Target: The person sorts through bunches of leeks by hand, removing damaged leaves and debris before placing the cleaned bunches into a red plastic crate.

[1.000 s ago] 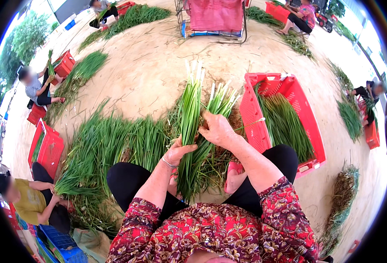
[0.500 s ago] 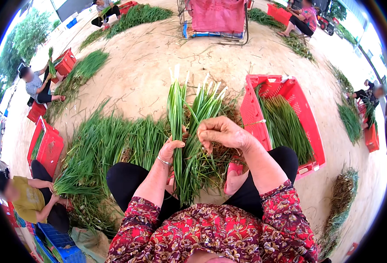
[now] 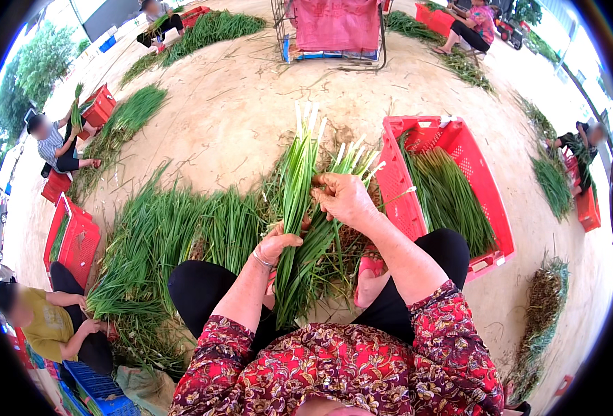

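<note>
My left hand (image 3: pixel 277 247) grips a bunch of green onions (image 3: pixel 298 182) upright, white root ends pointing up and away from me. My right hand (image 3: pixel 342 197) pinches stalks on the right side of that bunch, near a second fan of stalks (image 3: pixel 351 161). Green leaf tips hang down between my knees. A wide pile of loose green onions (image 3: pixel 175 236) lies on the sandy ground to my left.
A red plastic crate (image 3: pixel 478 182) with trimmed green onions stands at my right. Another red crate (image 3: pixel 76 241) is at the left, beside a seated person in yellow (image 3: pixel 46 322). Other seated people work around the yard. A heap of trimmings (image 3: pixel 544 312) lies at the right.
The bunch has shifted left and stands more upright. My right hand has moved from the bunch's top to its right side, drawing stalks apart.
</note>
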Motion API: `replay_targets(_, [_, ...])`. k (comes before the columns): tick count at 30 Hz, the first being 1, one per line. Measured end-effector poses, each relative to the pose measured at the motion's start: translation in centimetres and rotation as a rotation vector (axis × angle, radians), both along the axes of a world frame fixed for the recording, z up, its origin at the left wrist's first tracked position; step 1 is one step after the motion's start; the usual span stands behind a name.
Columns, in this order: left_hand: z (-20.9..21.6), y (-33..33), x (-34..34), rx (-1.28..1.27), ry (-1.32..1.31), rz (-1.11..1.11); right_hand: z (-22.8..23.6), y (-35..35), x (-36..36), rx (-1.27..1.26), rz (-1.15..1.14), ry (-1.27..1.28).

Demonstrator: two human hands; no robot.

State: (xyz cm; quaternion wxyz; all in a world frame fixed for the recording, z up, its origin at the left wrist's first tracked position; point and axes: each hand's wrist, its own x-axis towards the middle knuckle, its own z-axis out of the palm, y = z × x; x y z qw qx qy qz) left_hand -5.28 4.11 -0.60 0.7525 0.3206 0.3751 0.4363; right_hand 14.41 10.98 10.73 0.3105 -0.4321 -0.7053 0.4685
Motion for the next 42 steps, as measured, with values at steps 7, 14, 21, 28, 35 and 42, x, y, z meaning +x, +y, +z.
replay_targets(7, [0.3,-0.2,-0.1,0.018,0.041,0.000,-0.6,0.5,0.2,-0.173,0.034,0.097])
replay_targets(14, [0.3,0.0,-0.8,0.088,0.023,0.131,-0.2,0.3,1.4,-0.355,0.336,0.269])
replay_targets(21, [0.7,-0.2,-1.1,0.091,-0.017,0.216,4.8,-0.6,5.0,-0.351,0.844,0.520])
replay_targets(28, [0.8,0.1,-0.7,0.081,-0.068,0.222,5.6,0.3,6.8,-0.191,0.446,0.284])
replay_targets(35, [1.7,-0.1,-0.1,0.162,0.077,0.189,1.6,3.5,4.8,0.005,-0.048,0.154])
replay_targets(42, [2.0,-0.4,0.1,0.264,0.221,0.139,1.1,4.5,5.2,0.385,-0.233,-0.516])
